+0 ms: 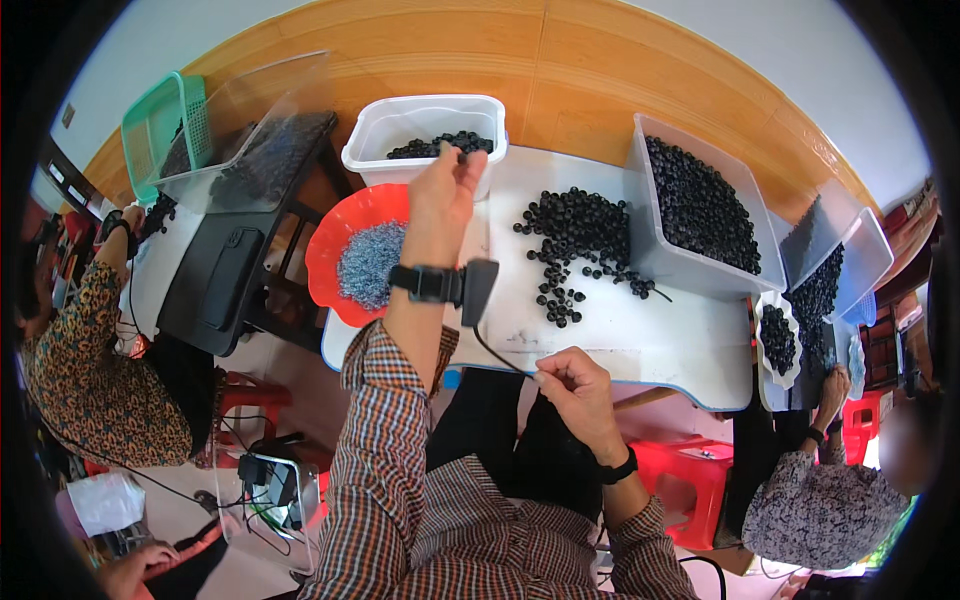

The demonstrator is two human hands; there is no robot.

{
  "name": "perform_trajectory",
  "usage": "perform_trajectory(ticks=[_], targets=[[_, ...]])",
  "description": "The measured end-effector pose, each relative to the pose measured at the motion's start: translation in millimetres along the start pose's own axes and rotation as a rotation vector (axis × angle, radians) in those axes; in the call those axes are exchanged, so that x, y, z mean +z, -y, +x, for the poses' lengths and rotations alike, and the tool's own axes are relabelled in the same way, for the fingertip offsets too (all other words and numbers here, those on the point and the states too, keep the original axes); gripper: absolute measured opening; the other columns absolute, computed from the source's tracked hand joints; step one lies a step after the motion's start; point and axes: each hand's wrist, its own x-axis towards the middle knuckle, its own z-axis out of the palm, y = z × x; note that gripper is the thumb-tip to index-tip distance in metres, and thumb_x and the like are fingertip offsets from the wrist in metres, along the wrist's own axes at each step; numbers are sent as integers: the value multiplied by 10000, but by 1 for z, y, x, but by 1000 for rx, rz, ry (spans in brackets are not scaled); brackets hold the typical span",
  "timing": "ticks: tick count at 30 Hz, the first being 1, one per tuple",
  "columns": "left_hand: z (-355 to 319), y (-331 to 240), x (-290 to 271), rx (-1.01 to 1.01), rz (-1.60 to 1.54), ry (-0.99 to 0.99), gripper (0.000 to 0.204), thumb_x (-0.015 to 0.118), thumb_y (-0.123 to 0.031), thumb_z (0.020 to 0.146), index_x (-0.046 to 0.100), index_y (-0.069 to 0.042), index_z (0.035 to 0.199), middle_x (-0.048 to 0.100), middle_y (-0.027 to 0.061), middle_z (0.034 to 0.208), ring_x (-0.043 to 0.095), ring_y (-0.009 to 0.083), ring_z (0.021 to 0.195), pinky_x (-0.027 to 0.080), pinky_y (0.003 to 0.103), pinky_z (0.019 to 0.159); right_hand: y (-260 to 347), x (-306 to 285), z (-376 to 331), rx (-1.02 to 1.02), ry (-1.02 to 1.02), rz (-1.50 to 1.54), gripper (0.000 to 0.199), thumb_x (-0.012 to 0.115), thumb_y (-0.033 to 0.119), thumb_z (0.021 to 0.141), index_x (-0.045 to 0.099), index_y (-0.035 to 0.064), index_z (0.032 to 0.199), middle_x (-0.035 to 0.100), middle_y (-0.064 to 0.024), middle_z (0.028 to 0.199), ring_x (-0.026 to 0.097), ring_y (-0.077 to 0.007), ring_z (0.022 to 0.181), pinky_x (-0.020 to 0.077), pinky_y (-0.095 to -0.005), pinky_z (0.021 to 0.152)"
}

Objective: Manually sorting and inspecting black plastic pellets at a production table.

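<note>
My left hand (441,195) is raised over a white tub (368,128) that holds black beads (440,147). Its fingertips pinch a single black bead above the tub's rim. A black strap with a small dark box is on that wrist. My right hand (577,392) sits lower, at the front edge of the white table (620,335), with its fingers curled shut on the end of a thin dark cord (497,357). The cord runs up toward the left wrist. A loose pile of black beads (580,235) lies on the table between the two hands.
A red scalloped plate (330,275) of small grey pieces sits left of my arm. A large clear bin (640,215) full of black beads stands at the right. Other people sit at both sides with their own bins, a green basket (155,125) and red stools (690,480).
</note>
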Motion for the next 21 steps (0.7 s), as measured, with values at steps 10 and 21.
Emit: perform_trajectory(ticks=[10,21], targets=[[-46,-12,-14,63,225,197,327,556,-167,975,554,119,1133,621,178,1049,612,241,1050,523,277,823,-10,-6,2,-27,-39,-35,100,683,-21,837,638,3,923,640,-18,797,578,-49,679,471,-198,596],[-146,25,-109,708,1469,200,104,640,-19,838,675,38,918,628,165,760,616,253,598,481,343,560,-16,-1,9,-73,-16,-111,93,662,-35,838,624,-3,917,596,-46,799,581,-85,642,477,-228,570]])
